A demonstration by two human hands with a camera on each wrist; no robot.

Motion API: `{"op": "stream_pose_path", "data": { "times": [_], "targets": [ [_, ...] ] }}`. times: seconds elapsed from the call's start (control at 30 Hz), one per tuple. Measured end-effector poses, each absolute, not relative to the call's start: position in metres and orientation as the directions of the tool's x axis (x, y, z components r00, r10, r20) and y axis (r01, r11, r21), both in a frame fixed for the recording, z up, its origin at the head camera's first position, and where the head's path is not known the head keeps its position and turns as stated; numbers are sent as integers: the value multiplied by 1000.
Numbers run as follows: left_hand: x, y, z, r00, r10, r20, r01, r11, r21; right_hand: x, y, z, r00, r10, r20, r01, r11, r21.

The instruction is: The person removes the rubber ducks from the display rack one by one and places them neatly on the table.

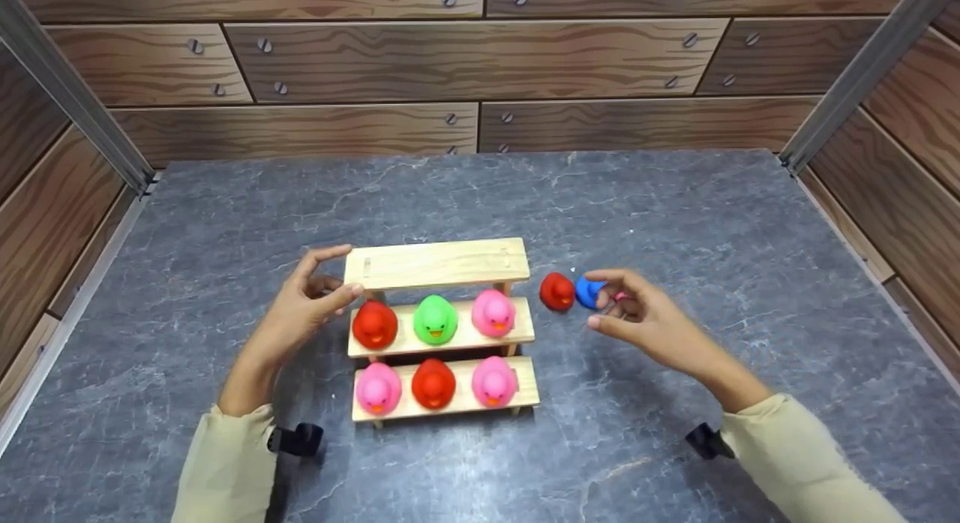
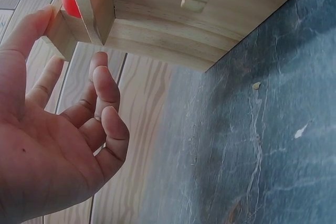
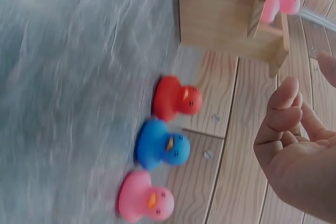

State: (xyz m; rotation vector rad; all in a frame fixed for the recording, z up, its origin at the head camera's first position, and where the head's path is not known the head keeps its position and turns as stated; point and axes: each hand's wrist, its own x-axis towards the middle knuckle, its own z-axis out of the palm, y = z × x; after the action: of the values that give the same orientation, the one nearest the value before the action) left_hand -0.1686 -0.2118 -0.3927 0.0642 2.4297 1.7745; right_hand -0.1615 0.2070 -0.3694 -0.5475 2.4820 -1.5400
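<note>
Gripping wooden rack (image 1: 405,334) with left hand (image 1: 300,305), pinching left end of top plank (image 1: 435,264) between thumb and forefinger. Hovering with right hand (image 1: 634,309), thumb and fingertips apart, near red duck (image 3: 168,98), blue duck (image 3: 151,142), pink duck (image 3: 135,198), resting on tabletop (image 1: 675,223) right of rack. Bearing on middle tier (image 1: 464,333): red duck (image 1: 374,326), green duck (image 1: 435,320), pink duck (image 1: 493,313); on lower tier (image 1: 527,382): red duck (image 1: 433,384) between pink ducks (image 1: 378,389).

Left hand (image 1: 298,304) pinching wide, right hand (image 1: 641,313) loosely curled
</note>
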Motion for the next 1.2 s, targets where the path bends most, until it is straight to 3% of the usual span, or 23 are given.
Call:
{"op": "stream_pose_path", "data": {
  "times": [0.8, 1.2],
  "targets": [
    [-170, -212, -394, -991, 113, -77, -43, 271, 962, -160, 158, -367, -840, -542, 25, -271, 379, -885],
    [-169, -212, -393, -991, 106, -78, -45, 286, 957, -161, 136, -375, -839, -543, 32, -274, 371, -887]
  ]
}}
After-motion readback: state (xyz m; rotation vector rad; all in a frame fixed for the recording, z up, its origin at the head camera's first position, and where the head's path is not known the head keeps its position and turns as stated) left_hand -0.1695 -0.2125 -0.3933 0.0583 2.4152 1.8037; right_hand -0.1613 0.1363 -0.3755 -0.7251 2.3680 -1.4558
